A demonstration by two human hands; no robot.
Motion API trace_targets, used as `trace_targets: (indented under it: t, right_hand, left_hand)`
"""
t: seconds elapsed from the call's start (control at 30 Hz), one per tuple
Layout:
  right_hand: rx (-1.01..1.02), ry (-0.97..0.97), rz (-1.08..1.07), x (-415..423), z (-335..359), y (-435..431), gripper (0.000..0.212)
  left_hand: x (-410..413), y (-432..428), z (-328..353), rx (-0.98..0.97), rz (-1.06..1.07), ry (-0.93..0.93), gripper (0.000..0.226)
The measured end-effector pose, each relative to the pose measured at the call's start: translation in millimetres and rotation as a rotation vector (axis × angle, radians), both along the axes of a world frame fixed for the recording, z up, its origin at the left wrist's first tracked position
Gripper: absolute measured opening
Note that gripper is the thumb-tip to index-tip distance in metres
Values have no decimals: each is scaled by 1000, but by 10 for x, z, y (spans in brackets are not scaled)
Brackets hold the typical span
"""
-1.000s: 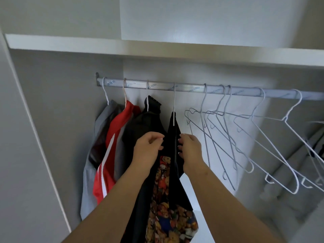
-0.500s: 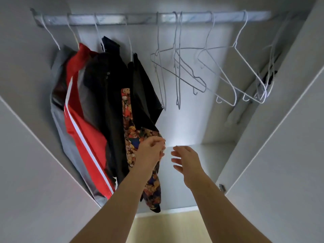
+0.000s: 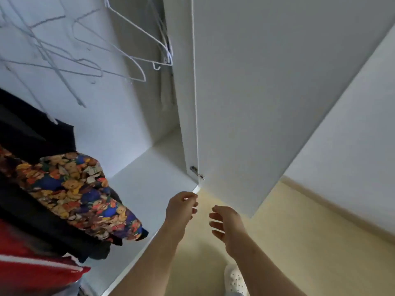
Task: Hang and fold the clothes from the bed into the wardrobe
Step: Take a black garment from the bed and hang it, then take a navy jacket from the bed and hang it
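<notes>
Both hands are drawing back from the bear-print garment (image 3: pixel 81 193) they were handling half a second ago, and our view is swinging down and rightward, so the rail is dropping out of sight.

We are holding nothing. Our left hand (image 3: pixel 181 210) is hanging with its fingers loosely curled and empty. Our right hand (image 3: pixel 227 225) is floating beside it, fingers relaxed and apart, the two hands not touching.

At nine o'clock from the left hand, well apart, the bear-print garment is hanging against a black garment (image 3: pixel 32 133), with a red jacket (image 3: pixel 32 268) showing toward seven o'clock. We are judging these as hung.

At eleven o'clock, several empty hangers (image 3: pixel 119 50) are waiting, so more hanging is probably left. The bed and its remaining clothes are lying outside our view, so we cannot tell how many are left, and we are seeing nothing folded.

The wardrobe floor (image 3: pixel 149 184) is lying bare below the hangers. At one o'clock the open wardrobe door (image 3: pixel 267 103) is standing close, its lower corner near our right hand, and we are minding it while turning. The wooden floor (image 3: pixel 299 242) is opening toward four o'clock.
</notes>
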State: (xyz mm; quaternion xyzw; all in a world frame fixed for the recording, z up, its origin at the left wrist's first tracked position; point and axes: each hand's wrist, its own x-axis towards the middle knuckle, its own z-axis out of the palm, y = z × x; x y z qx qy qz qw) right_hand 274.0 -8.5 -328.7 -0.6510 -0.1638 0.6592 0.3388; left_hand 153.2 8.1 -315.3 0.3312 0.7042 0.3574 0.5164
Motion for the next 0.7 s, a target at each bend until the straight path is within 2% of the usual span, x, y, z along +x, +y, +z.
trace_targets:
  t: [0.17, 0.4, 0.57, 0.7]
  right_hand:
    - [-33, -32, -328, 925, -93, -845, 8]
    - [-17, -14, -762, 2205, -23, -2249, 9]
    - [32, -42, -1052, 3281, -30, -3596, 10]
    - [27, -74, -1204, 3895, -59, -4510, 11]
  left_hand:
    - [971, -425, -99, -77, -338, -8, 14]
    - [2472, -1292, -62, -63, -752, 10, 12]
    - [3894, -2436, -82, -61, -978, -8, 18]
    - [4803, -3269, -93, -80, -1140, -32, 19]
